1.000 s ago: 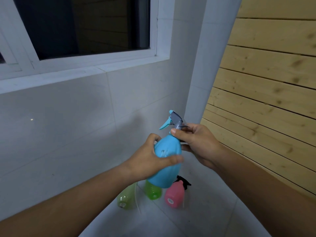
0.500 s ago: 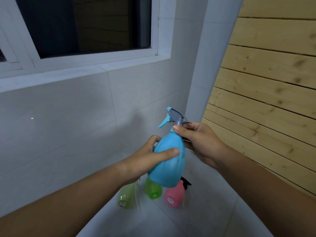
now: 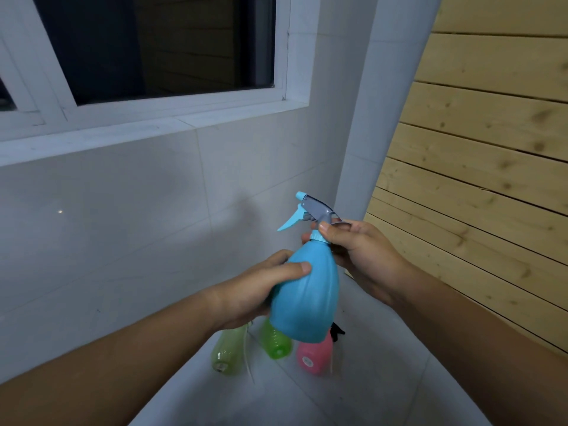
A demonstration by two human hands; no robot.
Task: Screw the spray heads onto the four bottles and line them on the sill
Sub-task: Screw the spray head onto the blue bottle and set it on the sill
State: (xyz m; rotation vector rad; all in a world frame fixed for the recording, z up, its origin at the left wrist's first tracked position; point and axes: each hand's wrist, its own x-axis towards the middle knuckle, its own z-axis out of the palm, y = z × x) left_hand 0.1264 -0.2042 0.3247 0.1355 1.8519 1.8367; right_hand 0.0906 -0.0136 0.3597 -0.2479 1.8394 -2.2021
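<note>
I hold a blue bottle upright in front of me, tilted slightly right. My left hand wraps its body. My right hand pinches the collar under its grey and blue spray head, whose nozzle points left. Below, on the floor, lie a pale green bottle, a bright green bottle and a pink bottle with a black spray head partly hidden behind the blue one. The white window sill runs above left.
A white tiled wall stands under the sill. A white column rises at the corner. A wooden slatted wall closes the right side. The floor is light grey tile.
The blue bottle has swung from tilted bottom-toward-me to more upright. My right hand's fingers have shifted around the spray head's collar. The floor bottles have not moved.
</note>
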